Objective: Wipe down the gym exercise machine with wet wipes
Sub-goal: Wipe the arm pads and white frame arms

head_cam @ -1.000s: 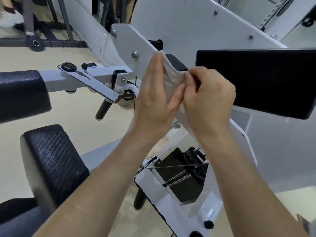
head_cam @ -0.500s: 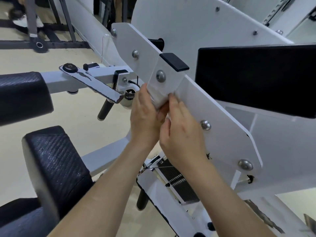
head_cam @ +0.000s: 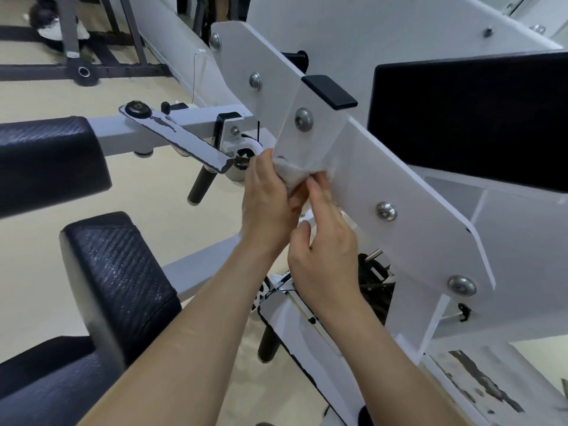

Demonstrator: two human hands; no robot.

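A white wet wipe (head_cam: 292, 176) is bunched against the lower edge of the white machine arm (head_cam: 384, 167), just below a bolt (head_cam: 304, 119). My left hand (head_cam: 267, 198) grips the wipe from the left, its fingers curled round it. My right hand (head_cam: 322, 250) sits just below and to the right, with its fingertips touching the wipe's lower edge at the arm's underside. Part of the wipe is hidden behind my fingers.
A black pad (head_cam: 470, 121) is mounted at the right behind the arm. Two black cushions (head_cam: 120, 281) (head_cam: 46, 161) stand at the left. A grey adjustment bar (head_cam: 175, 136) with a black handle (head_cam: 201, 186) reaches in from the left. Beige floor lies below.
Both hands have slid the wipe down from the black cap at the top of the arm to its lower edge, uncovering the bolt. The right hand dropped lower.
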